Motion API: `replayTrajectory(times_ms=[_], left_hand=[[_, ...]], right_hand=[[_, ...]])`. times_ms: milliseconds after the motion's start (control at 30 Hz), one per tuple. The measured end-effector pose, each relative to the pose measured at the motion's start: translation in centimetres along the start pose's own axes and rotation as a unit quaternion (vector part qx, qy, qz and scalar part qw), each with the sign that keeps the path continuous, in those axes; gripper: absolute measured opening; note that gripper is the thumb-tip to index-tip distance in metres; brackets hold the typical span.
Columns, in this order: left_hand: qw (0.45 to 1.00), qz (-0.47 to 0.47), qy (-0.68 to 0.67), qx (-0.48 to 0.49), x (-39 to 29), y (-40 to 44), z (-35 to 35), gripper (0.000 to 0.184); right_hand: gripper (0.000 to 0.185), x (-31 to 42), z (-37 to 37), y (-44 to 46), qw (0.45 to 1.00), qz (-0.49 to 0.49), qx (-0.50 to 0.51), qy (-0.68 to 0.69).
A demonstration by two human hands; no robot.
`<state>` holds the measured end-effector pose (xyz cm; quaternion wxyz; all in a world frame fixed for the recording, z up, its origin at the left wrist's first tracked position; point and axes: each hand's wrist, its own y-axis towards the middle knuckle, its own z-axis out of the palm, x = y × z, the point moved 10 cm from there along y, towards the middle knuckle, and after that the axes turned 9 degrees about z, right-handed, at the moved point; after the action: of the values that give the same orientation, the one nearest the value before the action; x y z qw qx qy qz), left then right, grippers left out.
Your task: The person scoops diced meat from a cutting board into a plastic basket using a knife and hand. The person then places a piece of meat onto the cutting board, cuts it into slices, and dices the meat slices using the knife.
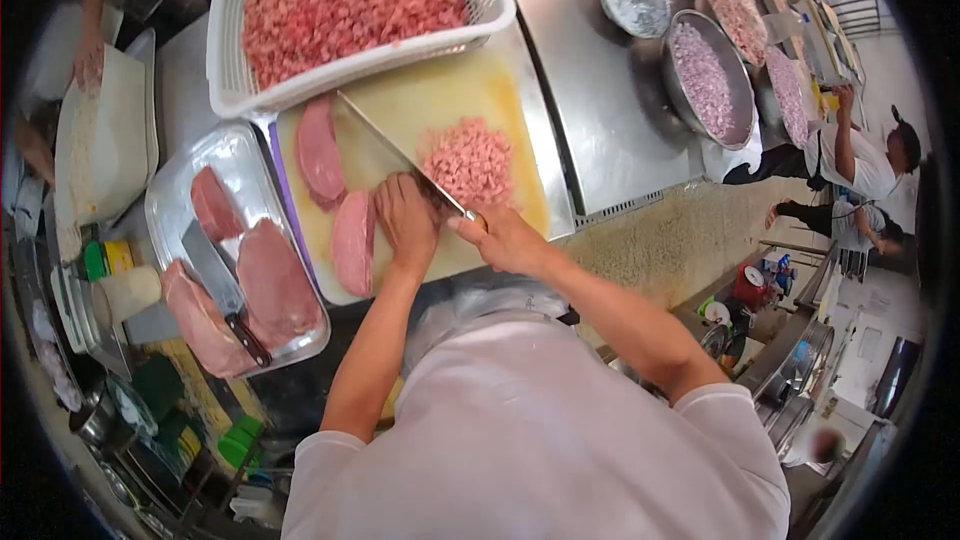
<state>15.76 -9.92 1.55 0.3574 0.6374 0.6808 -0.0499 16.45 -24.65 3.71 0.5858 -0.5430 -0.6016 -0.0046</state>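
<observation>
My right hand (507, 239) is closed around the handle of a long knife (398, 148), whose blade slants up and left over the cutting board (390, 105). Just left of the blade, my left hand (405, 218) presses down with bent fingers; what lies under them is hidden. A heap of diced meat (470, 162) sits right of the blade. One thick slice of meat (352, 243) lies against my left hand, and another slice (319, 152) is farther up the board. Behind the board stands a white plastic basket (375, 52) full of diced meat.
At left, a metal tray (165, 202) holds large pieces of meat and a second knife (213, 267). A person's hand (88, 62) rests by a white tub (108, 130). Metal bowls with chopped food, one bowl (742, 105) nearest, stand right; two people (855, 160) are beyond.
</observation>
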Motion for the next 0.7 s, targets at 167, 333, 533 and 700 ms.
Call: replayTrajectory(times_ms=[167,333,533,700], left_hand=[[0.999,0.028,-0.038,0.013,-2.4,0.7,0.7,0.027],[0.998,0.013,-0.063,0.004,-2.3,0.5,-1.9,0.02],[0.999,0.017,0.036,0.022,-1.9,0.6,-0.8,0.02],[0.999,0.012,0.001,0.049,-1.6,-1.0,-0.7,0.021]], right_hand=[[0.056,-1.2,-2.1,-1.7,0.999,0.036,-0.018,-0.021],[0.058,-0.1,-3.7,-6.3,0.992,0.114,0.034,-0.031],[0.053,-0.2,-1.7,-3.0,0.999,0.007,-0.016,-0.039],[0.052,-0.4,-0.6,-1.6,0.999,0.018,-0.015,-0.032]])
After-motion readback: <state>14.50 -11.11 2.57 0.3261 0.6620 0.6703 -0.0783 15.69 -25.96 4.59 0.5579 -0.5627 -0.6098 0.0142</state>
